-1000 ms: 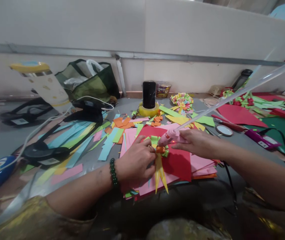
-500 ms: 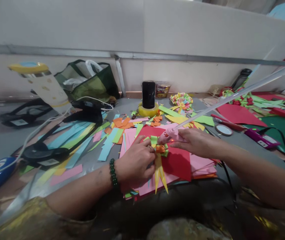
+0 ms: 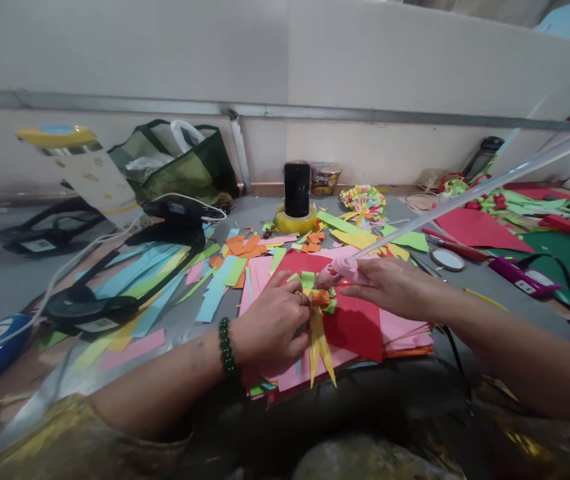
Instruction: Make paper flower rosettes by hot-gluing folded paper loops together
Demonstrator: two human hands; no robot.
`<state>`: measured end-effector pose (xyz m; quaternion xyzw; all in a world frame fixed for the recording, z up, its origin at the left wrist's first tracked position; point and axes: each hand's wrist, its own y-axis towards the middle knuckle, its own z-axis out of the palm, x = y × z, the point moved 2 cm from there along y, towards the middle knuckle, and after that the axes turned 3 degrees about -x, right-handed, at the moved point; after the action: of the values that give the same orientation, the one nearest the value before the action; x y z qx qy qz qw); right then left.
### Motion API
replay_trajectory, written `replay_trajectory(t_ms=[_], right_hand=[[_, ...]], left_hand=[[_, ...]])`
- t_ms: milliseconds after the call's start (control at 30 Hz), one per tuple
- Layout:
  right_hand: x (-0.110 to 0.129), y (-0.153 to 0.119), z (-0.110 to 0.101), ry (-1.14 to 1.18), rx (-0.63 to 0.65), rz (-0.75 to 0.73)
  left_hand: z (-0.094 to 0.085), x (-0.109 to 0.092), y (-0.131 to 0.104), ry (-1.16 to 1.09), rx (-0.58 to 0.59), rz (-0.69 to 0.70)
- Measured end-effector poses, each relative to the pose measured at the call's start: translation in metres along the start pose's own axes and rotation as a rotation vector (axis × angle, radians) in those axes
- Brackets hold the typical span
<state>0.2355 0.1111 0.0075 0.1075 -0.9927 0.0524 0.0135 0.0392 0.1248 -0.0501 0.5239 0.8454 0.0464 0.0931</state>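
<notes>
Holds a pink glue gun (image 3: 341, 271) closed in the right hand (image 3: 395, 288), fingers stretched left along the body. Has the paper rosette (image 3: 321, 298) (green, yellow and orange) at the nozzle end, left of that grip, between the two hands and over a red sheet (image 3: 357, 330) on stacked pink paper (image 3: 405, 328). Cannot tell whether touching the rosette with the tip or just clear of it. Aligns the tool's long axis from far right down to near left, with a clear glue stick (image 3: 445, 210) trailing from its back; points the rosette's yellow tails (image 3: 319, 350) toward the near edge, across that line.

Rests the left hand (image 3: 275, 320), nearer to the rosette than the right, against its left side, palm down, fingers bent, thumb just left of the tails. Cannot tell whether pinching or only pressing there (hidden by the knuckles). Angles both forearms inward from the near corners, with a green bead bracelet (image 3: 225, 347) on the left wrist.
</notes>
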Motion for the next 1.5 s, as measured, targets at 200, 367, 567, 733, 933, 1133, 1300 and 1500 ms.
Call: replay_trajectory(t_ms=[200,367,567,733,933,1133,1300,1500], right_hand=[[0.0011,-0.0002,0.0009,0.000,-0.005,-0.010],[0.0016,-0.0021,-0.0009,-0.008,-0.015,0.007],[-0.0006,-0.0049,-0.0033,0.049,-0.014,-0.031],[-0.0015,-0.0023,-0.0023,0.043,-0.080,0.036],[0.0007,-0.0014,0.0012,0.049,-0.010,-0.017],[0.0005,-0.0005,0.0004,0.037,-0.038,0.019],[-0.0006,-0.0020,0.0005,0.059,-0.040,-0.005],[-0.0006,-0.0041,0.0021,0.032,-0.071,0.007]], left_hand=[[0.0000,0.0000,-0.0005,0.011,-0.021,0.010],[-0.0003,0.0000,-0.0011,0.010,-0.017,0.012],[0.0001,0.0001,-0.0005,0.012,0.009,0.004],[-0.0013,-0.0011,-0.0004,0.014,0.006,0.006],[-0.0001,-0.0006,-0.0020,0.005,-0.025,0.005],[0.0012,0.0003,-0.0022,0.019,-0.024,0.019],[-0.0011,-0.0015,-0.0013,0.007,0.000,0.002],[-0.0013,-0.0017,-0.0020,0.013,-0.025,0.009]])
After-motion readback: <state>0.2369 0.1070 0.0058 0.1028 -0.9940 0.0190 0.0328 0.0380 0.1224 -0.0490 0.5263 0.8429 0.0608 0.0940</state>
